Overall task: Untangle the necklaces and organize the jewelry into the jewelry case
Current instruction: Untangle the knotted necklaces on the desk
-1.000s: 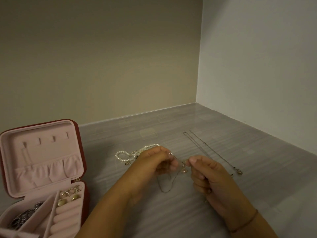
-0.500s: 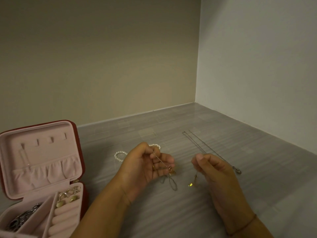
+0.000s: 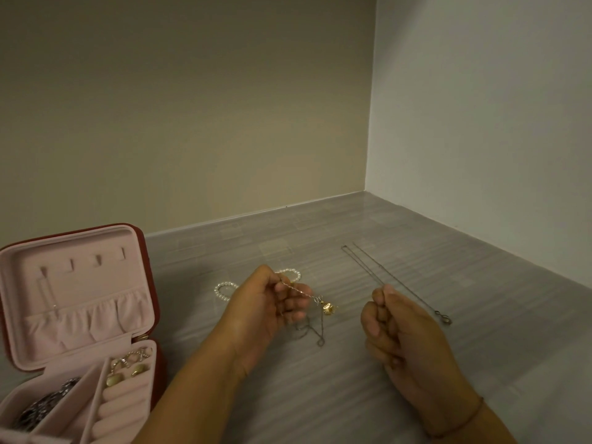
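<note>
Mid-untangling, near centre, the left hand [image 3: 266,310] pinches the gold-pendant chain [image 3: 328,308], the right hand [image 3: 400,328] is curled, on a strand or not I cannot tell; next, probably, teasing loops apart before the near-left jewelry case [image 3: 80,277].

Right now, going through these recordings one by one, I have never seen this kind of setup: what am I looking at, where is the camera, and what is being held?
There is no machine here: these are a person's two bare hands, filmed by one wide camera worn on the head, looking forward and down. The left hand pinches a fine chain with a gold pendant hanging from it. The right hand is curled; whether it holds anything is unclear. On the grey table lie a pearl strand, partly behind the left hand, and a long necklace. At the left, an open pink-lined jewelry case holds earrings.
</note>
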